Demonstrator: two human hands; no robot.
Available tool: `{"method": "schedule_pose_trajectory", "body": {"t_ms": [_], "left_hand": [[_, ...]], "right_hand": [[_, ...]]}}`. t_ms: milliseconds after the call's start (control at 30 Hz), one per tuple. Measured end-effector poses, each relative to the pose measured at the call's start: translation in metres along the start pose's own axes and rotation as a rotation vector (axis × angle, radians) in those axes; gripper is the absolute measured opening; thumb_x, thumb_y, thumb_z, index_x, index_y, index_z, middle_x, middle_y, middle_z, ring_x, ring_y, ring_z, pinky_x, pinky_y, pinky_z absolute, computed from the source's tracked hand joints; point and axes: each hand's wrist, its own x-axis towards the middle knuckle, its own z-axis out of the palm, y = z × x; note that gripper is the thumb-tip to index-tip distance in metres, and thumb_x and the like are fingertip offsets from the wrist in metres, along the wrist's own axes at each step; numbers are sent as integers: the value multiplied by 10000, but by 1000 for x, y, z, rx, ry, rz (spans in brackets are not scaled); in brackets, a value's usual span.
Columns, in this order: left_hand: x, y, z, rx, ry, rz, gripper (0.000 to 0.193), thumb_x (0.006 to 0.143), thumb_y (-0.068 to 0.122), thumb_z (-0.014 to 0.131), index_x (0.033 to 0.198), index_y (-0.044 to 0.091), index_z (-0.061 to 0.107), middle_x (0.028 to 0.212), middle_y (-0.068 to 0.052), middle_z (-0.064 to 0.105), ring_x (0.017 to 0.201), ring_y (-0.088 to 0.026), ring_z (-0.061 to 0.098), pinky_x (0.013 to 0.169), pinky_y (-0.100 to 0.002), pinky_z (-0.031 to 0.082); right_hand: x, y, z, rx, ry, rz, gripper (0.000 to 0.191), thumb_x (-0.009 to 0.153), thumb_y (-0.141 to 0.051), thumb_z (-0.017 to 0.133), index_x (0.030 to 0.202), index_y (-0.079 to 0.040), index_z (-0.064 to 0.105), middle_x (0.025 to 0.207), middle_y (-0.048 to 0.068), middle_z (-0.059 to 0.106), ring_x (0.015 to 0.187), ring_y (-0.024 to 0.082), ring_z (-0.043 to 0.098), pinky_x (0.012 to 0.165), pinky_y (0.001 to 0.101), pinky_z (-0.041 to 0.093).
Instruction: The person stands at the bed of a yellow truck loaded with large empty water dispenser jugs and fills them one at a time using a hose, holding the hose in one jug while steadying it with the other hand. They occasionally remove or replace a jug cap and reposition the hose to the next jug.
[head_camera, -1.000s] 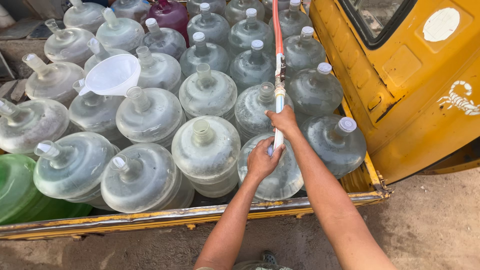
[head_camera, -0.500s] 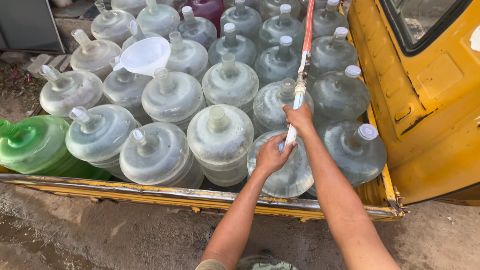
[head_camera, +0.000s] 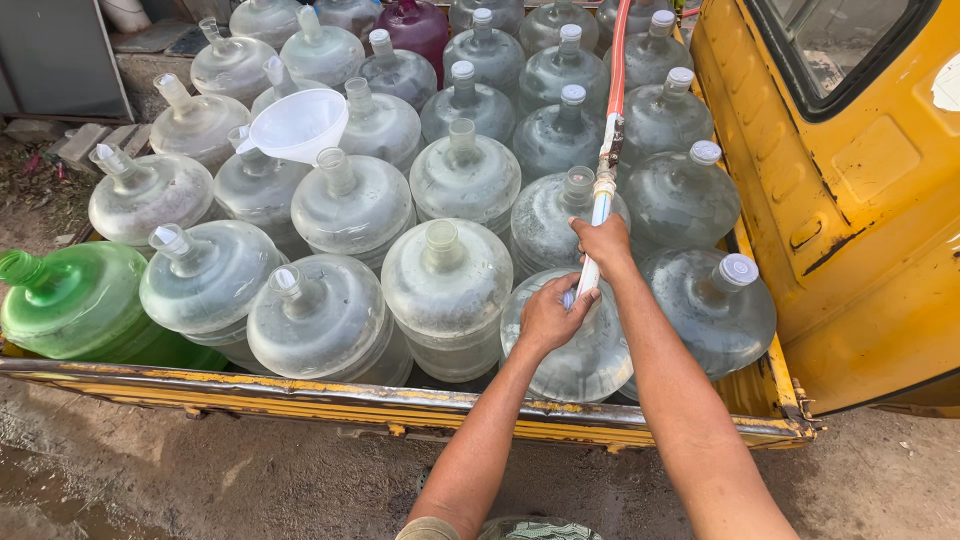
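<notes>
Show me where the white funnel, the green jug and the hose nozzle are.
white funnel (head_camera: 300, 125), head view, on its wide bowl.
green jug (head_camera: 75, 300), head view, on its rounded shoulder.
hose nozzle (head_camera: 598, 215), head view, on the pale tube above the right hand (head_camera: 603, 243).

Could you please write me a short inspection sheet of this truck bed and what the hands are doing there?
Surface: yellow truck bed, rim paint chipped, packed with jugs.
Job's things: hose nozzle pointed down at the near clear jug; orange hose runs back over the load.
Clutter: white funnel sitting in a jug neck; one green jug at the left edge; one dark red jug at the back; some jugs capped, some not.
Grippers: left hand at the jug's mouth around the nozzle tip; right hand gripping the nozzle above it.
Cables: nothing seen.
Surroundings: yellow cab on the right; wet dirt ground below.
</notes>
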Motion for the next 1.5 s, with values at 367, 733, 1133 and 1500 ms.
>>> {"method": "schedule_pose_trajectory", "body": {"t_ms": [367, 733, 1133, 1500], "left_hand": [[-2, 3, 3, -14, 2, -2, 498, 915, 507, 673, 1254, 144, 710, 1151, -108, 736, 1025, -326, 707, 848, -445, 539], [-3, 2, 8, -46, 34, 21, 475, 921, 491, 673, 1239, 141, 710, 1143, -104, 735, 1013, -326, 710, 843, -442, 544], [-2, 0, 10, -64, 29, -1, 505, 911, 502, 688, 1256, 134, 705, 1157, -106, 737, 1036, -309, 714, 873, -427, 549], [-2, 0, 7, -72, -1, -29, 501, 905, 505, 684, 1252, 145, 709, 1177, -104, 737, 1042, -312, 713, 872, -428, 545]], "right_hand": [[2, 0, -6, -70, 8, 11, 302, 861, -203, 796, 847, 19, 592, 647, 68, 608, 478, 149, 583, 400, 330, 477], [-2, -3, -8, -41, 23, 11, 304, 847, -174, 799, 915, 21, 575, 657, 63, 609, 486, 145, 585, 403, 329, 474], [-7, -6, -8, -25, 62, 25, 285, 848, -177, 800, 882, 18, 594, 643, 60, 608, 478, 138, 582, 396, 324, 475], [-3, -4, -8, -49, 44, 5, 319, 846, -190, 806, 922, 27, 585, 673, 63, 618, 496, 140, 593, 407, 321, 487]]}}
